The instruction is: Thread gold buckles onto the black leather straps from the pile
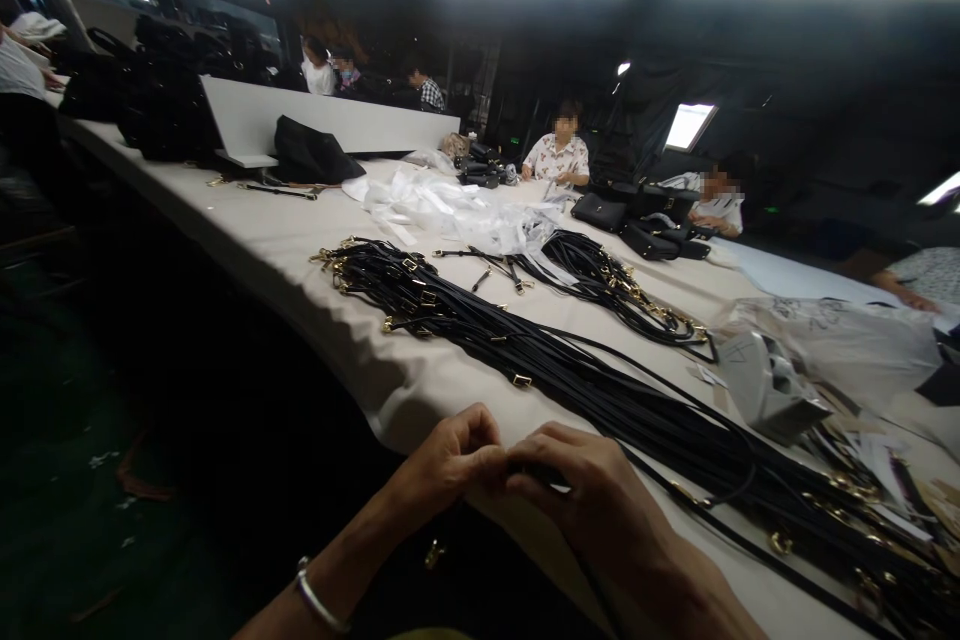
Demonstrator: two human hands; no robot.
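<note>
At the table's near edge my left hand [461, 455] and my right hand [581, 475] meet, fingertips pinched together. Between them is a black strap [541, 471], mostly covered by my fingers. A gold clasp [433, 554] hangs below my left hand over the dark lap area; what joins it to the strap is hidden. Just beyond my hands, a long bundle of black straps [555, 360] with gold buckles stretches across the table. Behind it lies a second, looped bundle of straps [600, 270], with a few short strap pieces [482, 278] beside it.
The cloth-covered table [277, 230] runs to the far left. A white dispenser-like object [765, 385] and a plastic bag [840, 340] stand at right. Clear plastic wrapping [457, 210] is heaped mid-table. Black bags [637, 215] lie near a seated person [559, 155]; several other people sit around.
</note>
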